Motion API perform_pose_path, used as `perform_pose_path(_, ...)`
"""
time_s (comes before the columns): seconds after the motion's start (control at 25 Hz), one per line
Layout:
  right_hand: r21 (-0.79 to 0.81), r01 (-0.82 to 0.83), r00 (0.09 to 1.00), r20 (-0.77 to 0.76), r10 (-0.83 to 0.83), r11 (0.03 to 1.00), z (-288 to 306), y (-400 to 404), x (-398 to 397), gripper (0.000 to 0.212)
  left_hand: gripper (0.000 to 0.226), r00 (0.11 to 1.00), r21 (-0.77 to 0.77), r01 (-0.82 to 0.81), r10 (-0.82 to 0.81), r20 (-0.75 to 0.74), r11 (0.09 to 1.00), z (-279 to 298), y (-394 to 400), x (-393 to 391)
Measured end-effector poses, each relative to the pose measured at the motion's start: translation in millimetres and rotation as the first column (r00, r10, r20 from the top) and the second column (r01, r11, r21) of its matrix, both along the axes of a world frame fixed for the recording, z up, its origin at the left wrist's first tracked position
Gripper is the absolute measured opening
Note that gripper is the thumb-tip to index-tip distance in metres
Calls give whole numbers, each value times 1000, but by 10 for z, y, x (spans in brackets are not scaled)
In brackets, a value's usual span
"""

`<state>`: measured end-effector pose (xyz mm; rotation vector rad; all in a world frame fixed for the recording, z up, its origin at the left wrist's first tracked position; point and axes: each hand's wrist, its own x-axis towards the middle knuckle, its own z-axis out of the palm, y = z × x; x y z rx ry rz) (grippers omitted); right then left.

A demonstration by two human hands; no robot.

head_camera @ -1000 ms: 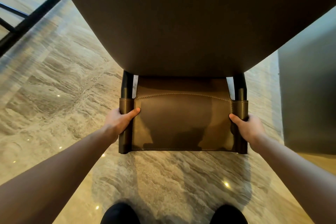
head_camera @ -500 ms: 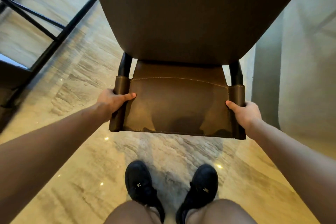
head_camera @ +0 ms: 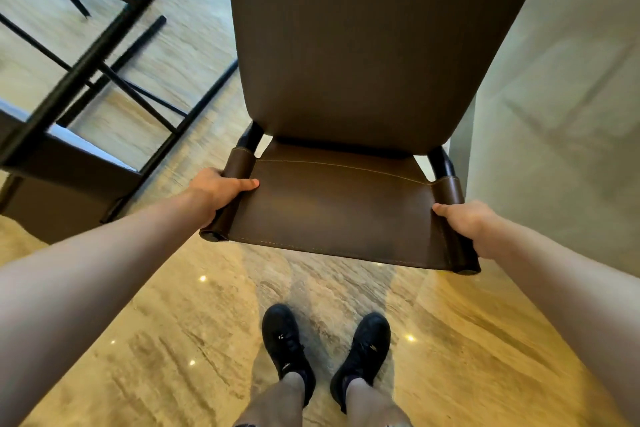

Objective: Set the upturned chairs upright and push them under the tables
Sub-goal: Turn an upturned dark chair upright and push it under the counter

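My left hand [head_camera: 221, 192] and right hand [head_camera: 465, 222] still grip the chair [head_camera: 346, 211], fingers curled round its posts. I have stepped back, swinging it toward the frame's right, so it is not yet set down.

Polished marble-look floor [head_camera: 145, 340], beige and grey veining, small ceiling-light reflections scattered on it. Two black shoes [head_camera: 287, 345] planted on floor at bottom centre, toes pointing forward, bare shins above them. Pale grey-green wall panel [head_camera: 561, 107] fills the right side. Upper left: thin black metal rods [head_camera: 104, 42], crossing at angles, blurred; cannot tell what they belong to.
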<state>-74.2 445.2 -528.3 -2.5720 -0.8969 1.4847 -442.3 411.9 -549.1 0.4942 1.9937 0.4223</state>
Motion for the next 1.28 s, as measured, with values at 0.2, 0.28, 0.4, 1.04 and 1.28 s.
perform_pose_path(0.2, -29, -137, 988, 65, 139, 990, 804, 203, -146, 49, 62, 999, -46, 43, -44, -9, 998, 776, 218, -108)
perform_pose_path(0.28, -53, -124, 991, 47, 126, 991, 962, 241, -164, 47, 63, 994, -78, 100, -103, -38, 992, 934, 258, -128)
perform_pose_path(0.4, -57, -124, 990, 54, 128, 991, 1188, 382, -204, 46, 58, 972, -89, 193, -203, -119, 977, 1152, 403, -207)
perform_pose_path(1.04, -121, -236, 964, 96, 248, 964, 2706, 1615, -701, 20, 25, 884, 70, 306, -256, -392, 949, 2696, 1712, -659)
perform_pose_path(1.28, -65, -306, 920, 235, 313, 950, 3052, 2034, -778, 19, 4, 833, 247, 379, -212, -510, 892, 2991, 2117, -589)
